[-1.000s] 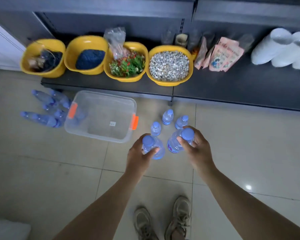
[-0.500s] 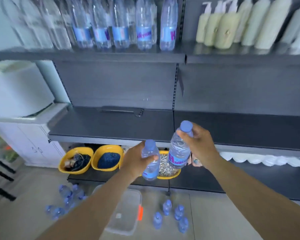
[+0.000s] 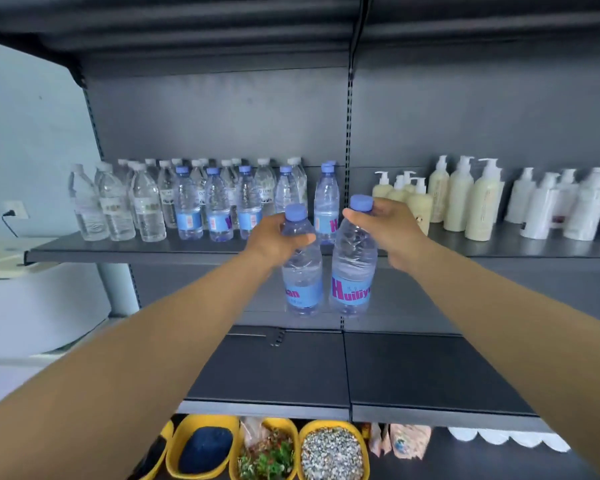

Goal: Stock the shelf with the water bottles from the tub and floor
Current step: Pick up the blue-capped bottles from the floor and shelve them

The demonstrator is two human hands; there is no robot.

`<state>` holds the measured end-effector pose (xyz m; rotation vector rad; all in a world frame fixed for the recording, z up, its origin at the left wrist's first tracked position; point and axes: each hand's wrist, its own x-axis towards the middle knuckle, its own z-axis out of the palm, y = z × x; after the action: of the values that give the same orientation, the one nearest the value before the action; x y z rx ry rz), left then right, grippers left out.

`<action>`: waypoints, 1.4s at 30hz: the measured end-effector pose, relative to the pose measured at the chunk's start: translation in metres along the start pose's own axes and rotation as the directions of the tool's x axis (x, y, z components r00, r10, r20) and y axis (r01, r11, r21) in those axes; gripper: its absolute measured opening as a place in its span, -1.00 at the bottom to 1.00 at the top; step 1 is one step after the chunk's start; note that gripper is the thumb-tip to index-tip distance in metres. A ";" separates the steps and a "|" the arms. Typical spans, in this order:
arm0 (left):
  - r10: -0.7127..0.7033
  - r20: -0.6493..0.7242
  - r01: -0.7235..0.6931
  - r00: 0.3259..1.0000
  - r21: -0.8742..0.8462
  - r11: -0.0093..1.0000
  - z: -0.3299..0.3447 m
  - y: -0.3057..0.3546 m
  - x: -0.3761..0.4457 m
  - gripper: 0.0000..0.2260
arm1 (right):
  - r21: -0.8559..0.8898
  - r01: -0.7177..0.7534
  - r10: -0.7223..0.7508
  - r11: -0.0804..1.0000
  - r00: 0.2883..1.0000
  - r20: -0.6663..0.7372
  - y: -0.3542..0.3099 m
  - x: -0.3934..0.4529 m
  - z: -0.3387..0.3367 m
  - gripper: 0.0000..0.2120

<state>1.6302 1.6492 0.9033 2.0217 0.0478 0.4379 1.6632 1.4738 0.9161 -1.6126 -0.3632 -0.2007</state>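
My left hand (image 3: 274, 239) grips a blue-capped water bottle (image 3: 302, 282) by its neck. My right hand (image 3: 388, 226) grips a second blue-capped bottle (image 3: 352, 268) at the cap. Both bottles hang upright, side by side, just in front of the grey upper shelf (image 3: 136, 247). On that shelf stand several water bottles: white-capped ones (image 3: 115, 206) at the left and blue-capped ones (image 3: 219, 209) toward the middle. One blue-capped bottle (image 3: 326, 192) stands directly behind my hands. The tub and the floor are out of view.
Cream and white pump bottles (image 3: 478, 202) fill the shelf's right half. A bare grey shelf (image 3: 430, 368) lies below. Under it sit yellow bowls (image 3: 205, 448) and packets (image 3: 406, 441). A white appliance (image 3: 32, 306) stands at the left.
My view and both hands have risen from the floor to the upper shelf, each hand carrying its bottle up and forward toward the row of bottles.
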 end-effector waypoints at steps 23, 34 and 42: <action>-0.139 0.106 0.132 0.985 0.069 0.989 -0.029 -0.035 0.250 -0.55 | -0.067 -0.065 0.062 0.996 0.997 -0.044 0.061 0.247 0.068 -0.83; -0.112 0.154 0.112 0.982 0.010 0.994 -0.029 -0.041 0.261 -0.60 | -0.151 -0.082 0.078 0.985 0.997 -0.028 0.058 0.252 0.073 -0.77; -0.123 0.150 0.117 0.981 0.051 0.992 -0.025 -0.037 0.264 -0.58 | -0.202 -0.055 0.057 0.978 0.998 0.003 0.059 0.251 0.067 -0.76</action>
<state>1.8743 1.7462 0.9567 2.0747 0.0843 0.2062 1.9118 1.5656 0.9423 -1.8223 -0.3107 -0.1924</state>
